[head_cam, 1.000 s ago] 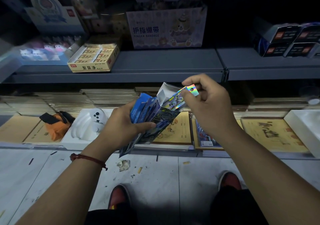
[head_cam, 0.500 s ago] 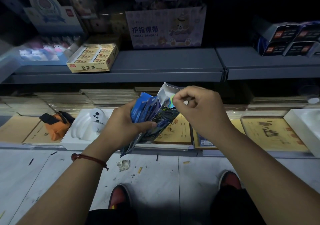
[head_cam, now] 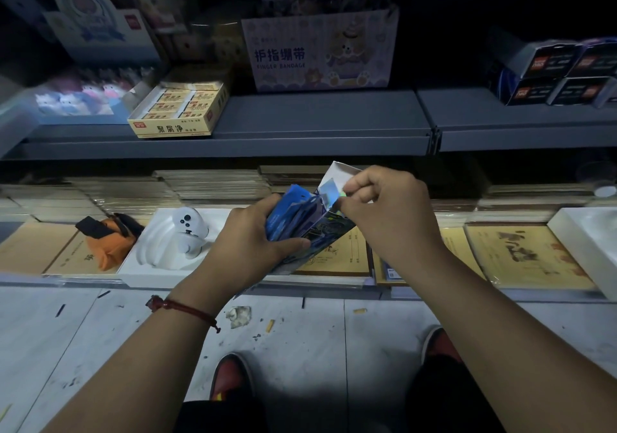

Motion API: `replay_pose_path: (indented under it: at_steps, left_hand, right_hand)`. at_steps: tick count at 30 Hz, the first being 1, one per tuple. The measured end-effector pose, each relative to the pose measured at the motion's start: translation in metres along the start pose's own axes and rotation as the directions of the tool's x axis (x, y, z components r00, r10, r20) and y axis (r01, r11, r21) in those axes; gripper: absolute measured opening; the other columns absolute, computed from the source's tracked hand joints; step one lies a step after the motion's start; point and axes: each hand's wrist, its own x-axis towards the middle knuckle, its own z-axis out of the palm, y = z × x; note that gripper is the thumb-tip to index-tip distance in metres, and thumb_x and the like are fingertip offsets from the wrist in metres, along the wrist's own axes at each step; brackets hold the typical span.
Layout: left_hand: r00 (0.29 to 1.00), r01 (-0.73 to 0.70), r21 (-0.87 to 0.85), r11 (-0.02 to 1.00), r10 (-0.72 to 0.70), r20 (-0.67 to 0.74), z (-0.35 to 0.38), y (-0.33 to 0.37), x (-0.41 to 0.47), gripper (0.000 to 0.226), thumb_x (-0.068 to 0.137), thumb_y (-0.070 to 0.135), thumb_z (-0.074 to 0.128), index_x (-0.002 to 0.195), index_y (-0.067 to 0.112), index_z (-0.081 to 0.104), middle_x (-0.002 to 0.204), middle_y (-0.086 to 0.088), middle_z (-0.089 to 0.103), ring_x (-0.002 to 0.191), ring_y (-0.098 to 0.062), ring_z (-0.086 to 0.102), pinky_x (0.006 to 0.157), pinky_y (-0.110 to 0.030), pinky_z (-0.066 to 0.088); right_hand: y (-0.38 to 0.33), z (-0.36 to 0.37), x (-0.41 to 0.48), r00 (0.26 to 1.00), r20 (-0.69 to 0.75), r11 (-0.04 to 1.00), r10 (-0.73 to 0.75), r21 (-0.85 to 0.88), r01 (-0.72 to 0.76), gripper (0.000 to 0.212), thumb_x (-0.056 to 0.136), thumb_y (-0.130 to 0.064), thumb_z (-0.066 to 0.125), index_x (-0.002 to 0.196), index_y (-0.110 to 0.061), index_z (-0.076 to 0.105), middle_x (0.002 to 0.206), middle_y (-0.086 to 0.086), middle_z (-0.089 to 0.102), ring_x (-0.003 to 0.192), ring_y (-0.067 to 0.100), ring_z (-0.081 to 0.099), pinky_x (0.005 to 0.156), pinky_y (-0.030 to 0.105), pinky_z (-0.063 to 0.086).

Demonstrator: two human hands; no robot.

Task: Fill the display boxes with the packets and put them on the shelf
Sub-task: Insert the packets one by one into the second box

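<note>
- Display box [head_cam: 329, 229]: held tilted in mid-air above the notebooks [head_cam: 337, 259] of the lower tier, white flap raised. My left hand [head_cam: 250, 242] grips its side, thumb laid across the printed front.
- Blue packets [head_cam: 290, 209]: fanned out of the box's open mouth, resting against the left fingers, not squared.
- Holographic packet [head_cam: 329, 192]: a second ago it stood clear above the box in the right fingertips. Now I see it sunk into the mouth, with only a shiny corner showing.
- Right hand [head_cam: 384, 212]: has come down with the packet, fingers curled, pinching its top edge.
- Judgement: one more packet is nearly seated. The box looks close to full, though the blue ones still want pushing down.
- Grey shelf [head_cam: 317, 122]: has a bare stretch beside the yellow carton [head_cam: 180, 108], which is the likely spot. The box is not yet placed there.
</note>
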Motion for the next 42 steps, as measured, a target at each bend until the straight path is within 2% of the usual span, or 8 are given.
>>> replay_pose_path:
  at_steps: [6,11,17,22,30,37,39,42]
  left_hand:
    - [1.000,-0.021,0.094,0.995,0.023,-0.015,0.004,-0.001,0.000,0.049,0.076,0.040,0.085,0.118,0.026,0.065,0.092,0.013,0.069,0.081,-0.002,0.062,0.071,-0.026,0.055]
    - [0.999,-0.034,0.110,0.993,0.036,-0.020,0.004,0.000,0.001,0.048,0.077,0.041,0.084,0.118,0.026,0.065,0.090,0.013,0.067,0.079,-0.002,0.062,0.066,-0.019,0.052]
    - [0.999,-0.037,0.078,0.996,0.040,-0.027,0.004,0.000,0.000,0.049,0.076,0.039,0.085,0.118,0.026,0.065,0.093,0.011,0.069,0.081,-0.006,0.064,0.073,-0.034,0.057]
    - [0.999,-0.034,0.069,0.997,0.036,-0.017,0.004,0.001,0.000,0.049,0.077,0.040,0.085,0.119,0.027,0.064,0.094,0.014,0.068,0.081,-0.001,0.063,0.069,-0.019,0.055]
    - [0.999,-0.052,0.071,0.996,0.053,-0.002,0.006,0.002,-0.001,0.049,0.076,0.039,0.085,0.118,0.025,0.063,0.095,0.010,0.070,0.083,-0.005,0.064,0.074,-0.033,0.058]
    - [1.000,0.028,-0.026,0.999,-0.028,-0.002,0.004,-0.002,0.001,0.043,0.074,0.034,0.087,0.110,0.033,0.064,0.088,0.018,0.066,0.080,0.005,0.062,0.061,-0.008,0.047]
    - [0.999,0.033,-0.013,0.999,-0.033,0.007,0.005,-0.004,0.002,0.042,0.074,0.034,0.087,0.109,0.032,0.064,0.088,0.017,0.067,0.079,0.004,0.062,0.060,-0.008,0.045]
    - [0.999,0.012,0.034,0.999,-0.013,0.034,0.007,-0.005,0.002,0.045,0.075,0.036,0.085,0.115,0.030,0.064,0.091,0.014,0.068,0.079,0.000,0.063,0.065,-0.015,0.050]
  right_hand:
    - [-0.004,0.003,0.000,0.994,0.000,0.994,0.107,0.005,-0.107,0.022,0.079,-0.019,0.081,0.071,-0.032,0.065,0.068,-0.014,0.069,0.072,0.006,0.069,0.071,0.042,0.061]
    - [-0.005,0.003,0.000,0.991,0.016,0.990,0.132,0.039,-0.132,0.030,0.079,-0.016,0.081,0.063,-0.034,0.063,0.068,-0.017,0.067,0.073,0.005,0.068,0.071,0.043,0.062]
    - [-0.006,0.003,-0.001,0.993,0.042,0.993,0.113,0.018,-0.114,0.035,0.081,-0.018,0.079,0.059,-0.039,0.062,0.069,-0.024,0.063,0.078,0.007,0.068,0.070,0.045,0.062]
    - [-0.004,0.003,0.001,0.985,0.056,0.984,0.163,0.069,-0.167,0.033,0.079,-0.016,0.080,0.057,-0.034,0.064,0.066,-0.017,0.066,0.073,0.008,0.067,0.073,0.047,0.061]
    - [0.002,0.005,0.003,0.975,0.076,0.977,0.209,0.023,-0.212,0.023,0.078,-0.011,0.078,0.066,-0.025,0.065,0.074,-0.011,0.069,0.083,0.013,0.068,0.074,0.051,0.061]
    - [-0.005,0.001,0.003,0.998,-0.069,0.993,-0.004,0.115,0.012,0.013,0.086,-0.019,0.071,0.073,-0.020,0.066,0.060,-0.002,0.061,0.061,0.014,0.060,0.062,0.041,0.058]
    - [-0.009,0.000,0.002,0.977,-0.127,0.977,-0.173,0.106,0.186,0.010,0.090,-0.017,0.067,0.080,-0.017,0.066,0.066,0.000,0.058,0.062,0.015,0.055,0.059,0.035,0.051]
    - [-0.015,0.000,-0.003,0.940,-0.041,0.938,-0.338,0.069,0.340,0.007,0.092,-0.015,0.068,0.089,-0.019,0.073,0.081,-0.004,0.057,0.068,0.006,0.054,0.061,0.013,0.039]
